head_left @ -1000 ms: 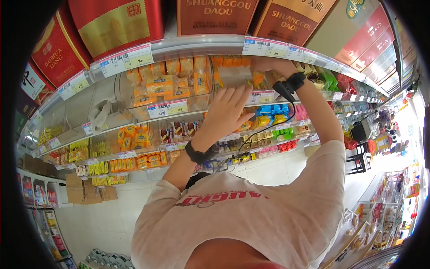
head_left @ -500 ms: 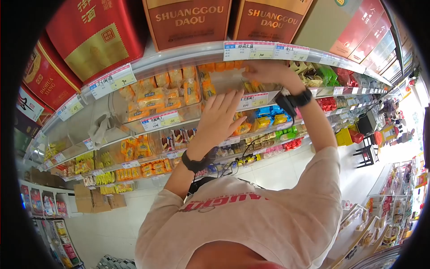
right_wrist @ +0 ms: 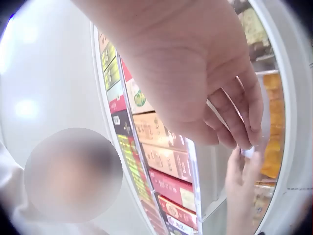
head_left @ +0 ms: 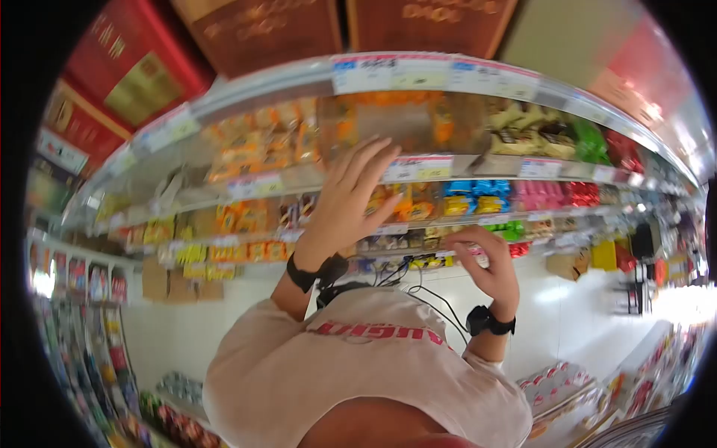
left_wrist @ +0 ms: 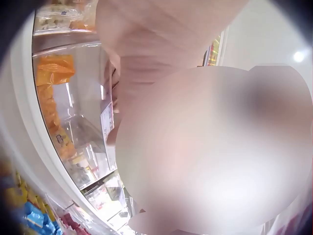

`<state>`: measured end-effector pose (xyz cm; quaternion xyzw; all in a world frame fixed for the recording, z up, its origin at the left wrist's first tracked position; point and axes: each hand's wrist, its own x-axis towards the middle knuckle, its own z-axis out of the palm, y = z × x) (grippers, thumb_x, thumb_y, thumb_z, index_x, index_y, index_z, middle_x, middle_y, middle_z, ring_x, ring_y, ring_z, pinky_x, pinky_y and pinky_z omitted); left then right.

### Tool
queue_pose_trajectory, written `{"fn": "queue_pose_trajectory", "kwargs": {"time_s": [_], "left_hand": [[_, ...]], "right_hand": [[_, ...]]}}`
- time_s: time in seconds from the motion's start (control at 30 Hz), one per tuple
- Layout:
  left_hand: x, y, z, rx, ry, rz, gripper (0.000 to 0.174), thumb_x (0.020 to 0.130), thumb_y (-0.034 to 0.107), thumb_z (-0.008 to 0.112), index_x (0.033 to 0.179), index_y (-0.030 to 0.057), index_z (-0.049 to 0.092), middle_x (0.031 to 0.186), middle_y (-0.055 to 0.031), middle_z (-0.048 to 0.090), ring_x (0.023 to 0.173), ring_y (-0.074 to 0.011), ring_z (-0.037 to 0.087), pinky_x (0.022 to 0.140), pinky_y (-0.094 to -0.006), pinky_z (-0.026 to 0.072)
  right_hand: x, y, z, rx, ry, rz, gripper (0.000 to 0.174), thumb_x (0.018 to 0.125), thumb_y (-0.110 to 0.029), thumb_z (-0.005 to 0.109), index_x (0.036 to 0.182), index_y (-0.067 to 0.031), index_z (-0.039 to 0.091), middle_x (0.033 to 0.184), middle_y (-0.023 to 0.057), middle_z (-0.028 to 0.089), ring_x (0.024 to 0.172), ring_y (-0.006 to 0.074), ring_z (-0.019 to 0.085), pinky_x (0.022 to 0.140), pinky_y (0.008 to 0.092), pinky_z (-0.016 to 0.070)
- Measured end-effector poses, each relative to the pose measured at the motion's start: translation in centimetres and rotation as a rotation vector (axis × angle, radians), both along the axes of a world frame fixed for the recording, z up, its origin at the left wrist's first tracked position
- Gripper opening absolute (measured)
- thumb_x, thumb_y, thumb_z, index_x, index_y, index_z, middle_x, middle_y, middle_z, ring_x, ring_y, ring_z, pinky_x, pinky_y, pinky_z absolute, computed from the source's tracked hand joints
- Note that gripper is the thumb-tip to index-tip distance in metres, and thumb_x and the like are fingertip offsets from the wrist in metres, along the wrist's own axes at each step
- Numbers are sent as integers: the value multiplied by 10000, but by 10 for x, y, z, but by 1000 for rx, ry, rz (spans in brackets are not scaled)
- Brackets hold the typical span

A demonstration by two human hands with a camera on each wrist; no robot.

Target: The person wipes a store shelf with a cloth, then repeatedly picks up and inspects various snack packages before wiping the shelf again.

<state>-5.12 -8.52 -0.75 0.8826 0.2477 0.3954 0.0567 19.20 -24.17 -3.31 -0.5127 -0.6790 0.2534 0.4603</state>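
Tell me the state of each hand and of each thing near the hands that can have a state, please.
Left hand: open, fingers straight and spread, raised at the front of the clear bin.
Right hand: lowered, fingers curled; whether it holds something is unclear.
Clear bin: partly filled with orange packets.
Boxes on top shelf: closed.

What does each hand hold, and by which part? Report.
Left hand: nothing, fingers straight at the clear bin. Right hand: fingers curled, contents cannot be told.
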Motion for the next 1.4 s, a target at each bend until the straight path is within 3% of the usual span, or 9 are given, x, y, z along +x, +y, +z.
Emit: {"fn": "queue_pose_trajectory", "kwargs": {"time_s": [0.1, 0.13, 0.23, 0.43, 0.6, 0.93, 1.0, 1.17, 1.4], "left_hand": [[-12, -19, -9, -157, -112, -87, 548, 863, 129, 791, 1379, 66, 616, 1391, -116, 614, 1277, -337, 582, 944, -409, 545], [-11, -24, -10, -97, -153, -90, 351, 880, 93, 775, 1219, 43, 701, 1213, -127, 699, 1068, -311, 683, 798, -363, 579], [-32, -29, -43, -369, 34, -47, 182, 901, 76, 746, 1071, 13, 729, 1005, -122, 733, 890, -280, 709, 747, -364, 579], [-119, -18, -91, -642, -8, 432, 167, 973, 156, 658, 965, -9, 682, 902, -135, 730, 732, -306, 699, 673, -377, 547], [-240, 20, -150, -744, -87, 520, 208, 993, 170, 679, 1072, -22, 699, 937, -177, 727, 822, -252, 736, 751, -337, 572], [-381, 137, -277, -601, 278, 549, 564, 857, 221, 757, 1357, 25, 584, 1275, -236, 662, 1230, -410, 610, 1013, -482, 511], [-396, 157, -297, -729, 358, 424, 709, 840, 252, 789, 1456, 33, 516, 1355, -216, 611, 1341, -359, 546, 1088, -447, 476], [-385, 154, -295, -728, 239, 409, 642, 790, 185, 770, 1393, 67, 586, 1406, -235, 540, 1230, -423, 598, 1017, -477, 526], [-382, 150, -286, -778, 353, 411, 471, 778, 202, 782, 1232, 94, 712, 1384, -239, 503, 1251, -398, 561, 956, -496, 565]], "right_hand": [[16, -14, -48, -156, 159, -107, 140, 958, 13, 667, 1088, 23, 717, 945, 114, 743, 871, 192, 709, 780, 304, 545], [20, -13, -59, -187, 206, -87, 136, 962, 13, 664, 1087, 24, 716, 943, 111, 743, 869, 184, 707, 782, 301, 544], [24, -8, -86, -275, 280, -49, 132, 967, 16, 660, 1087, 28, 712, 943, 110, 740, 862, 171, 705, 787, 296, 542], [-17, 29, -73, -250, 96, 147, 166, 951, 22, 673, 1115, 31, 698, 979, 133, 732, 859, 201, 721, 793, 307, 550], [-80, 46, -64, -261, 93, 317, 157, 967, 6, 668, 1119, 36, 696, 1006, 134, 740, 906, 205, 730, 814, 315, 563], [-306, 146, -57, -189, 21, 651, 159, 995, -100, 660, 1106, 11, 684, 928, 178, 682, 841, 273, 708, 766, 392, 548], [-358, 180, -80, 1, -207, 533, 170, 978, -89, 631, 1107, 19, 661, 968, 211, 669, 865, 331, 702, 773, 437, 550], [-433, 269, -172, 261, -811, 294, 167, 874, -95, 656, 1006, -11, 713, 950, 201, 710, 884, 344, 723, 760, 465, 556], [-447, 305, -199, -88, -1309, 433, 77, 805, -120, 715, 746, -102, 760, 752, 96, 727, 799, 280, 739, 676, 408, 544]]}}
